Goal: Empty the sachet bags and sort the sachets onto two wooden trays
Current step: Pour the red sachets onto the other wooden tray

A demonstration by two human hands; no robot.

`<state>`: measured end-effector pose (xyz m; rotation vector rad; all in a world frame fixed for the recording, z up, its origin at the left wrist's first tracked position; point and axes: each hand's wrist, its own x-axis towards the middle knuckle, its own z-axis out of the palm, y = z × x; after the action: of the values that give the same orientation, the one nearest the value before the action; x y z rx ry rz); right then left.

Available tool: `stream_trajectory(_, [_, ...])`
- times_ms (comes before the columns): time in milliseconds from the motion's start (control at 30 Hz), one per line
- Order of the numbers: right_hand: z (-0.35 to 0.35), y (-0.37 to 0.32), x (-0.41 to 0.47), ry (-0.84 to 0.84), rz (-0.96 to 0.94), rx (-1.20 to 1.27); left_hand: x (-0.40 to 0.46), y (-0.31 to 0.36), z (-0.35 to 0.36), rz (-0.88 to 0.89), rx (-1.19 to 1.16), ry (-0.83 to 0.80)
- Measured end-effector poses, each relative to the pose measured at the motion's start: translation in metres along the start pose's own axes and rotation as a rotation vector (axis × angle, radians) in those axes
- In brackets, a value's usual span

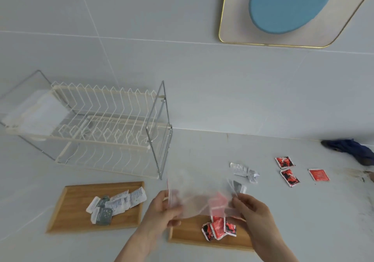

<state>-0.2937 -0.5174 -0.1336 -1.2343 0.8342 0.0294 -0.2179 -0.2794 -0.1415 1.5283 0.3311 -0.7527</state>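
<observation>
A clear plastic sachet bag (199, 196) is stretched between my left hand (162, 211) and my right hand (253, 215), blurred, with a red sachet showing through it. It hangs over the right wooden tray (188, 235), where a few red sachets (219, 228) lie. The left wooden tray (81, 211) carries several white and grey sachets (115, 204). Loose on the counter to the right lie white sachets (243, 170) and three red sachets (289, 172).
A white wire dish rack (91, 128) stands behind the left tray against the tiled wall. A dark blue cloth (352, 150) lies at the far right of the counter. A gold-rimmed mirror (238, 33) hangs on the wall above.
</observation>
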Motion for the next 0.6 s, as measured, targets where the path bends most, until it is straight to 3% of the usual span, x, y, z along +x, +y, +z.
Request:
stream_trajectory(267, [0.109,0.046,-0.009,0.099,0.057,-0.169,-0.013,-0.01,-0.127,0.015,0.006,0.073])
stream_trajectory(600, [0.308,0.106,-0.032,-0.1,0.084,-0.459,-0.044,-0.039,-0.333,0.07,-0.052,0.493])
